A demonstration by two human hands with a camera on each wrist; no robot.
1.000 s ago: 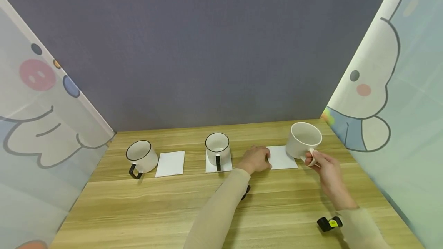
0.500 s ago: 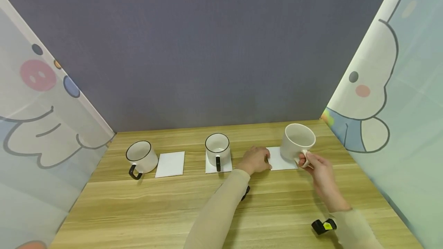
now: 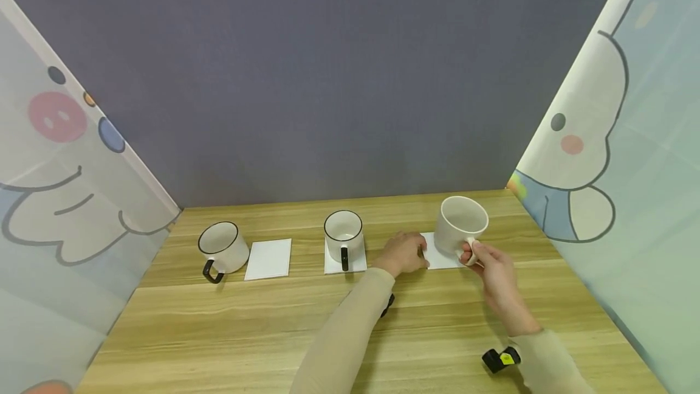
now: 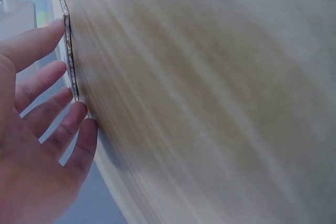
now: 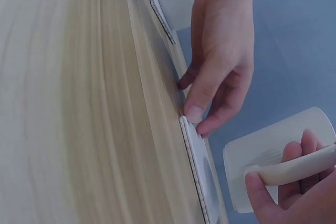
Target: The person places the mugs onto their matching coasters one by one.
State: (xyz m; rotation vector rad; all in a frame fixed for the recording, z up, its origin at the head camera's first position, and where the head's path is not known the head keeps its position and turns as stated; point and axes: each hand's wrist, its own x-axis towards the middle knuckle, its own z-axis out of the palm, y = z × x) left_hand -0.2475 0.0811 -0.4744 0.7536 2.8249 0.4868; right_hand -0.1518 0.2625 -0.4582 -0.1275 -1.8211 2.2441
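Across the wooden table (image 3: pixel 262 333), the work looks roughly half done. The person's right hand (image 3: pixel 496 275) pinches the handle of the plain white mug (image 3: pixel 456 233); the left hand (image 3: pixel 401 253), fingers extended and holding nothing, has fingertips at the edge of the right pad (image 3: pixel 437 260). The plain white mug — the biggest of three — is roughly upright, apparently just above that pad and not yet set down. Of the black-rimmed mugs, the middle mug (image 3: pixel 344 237) already stands on the middle pad (image 3: pixel 332 266), seemingly finished. The left mug (image 3: pixel 226 254) stands just beside the bare left pad (image 3: pixel 268 259) — likely the pairing left.
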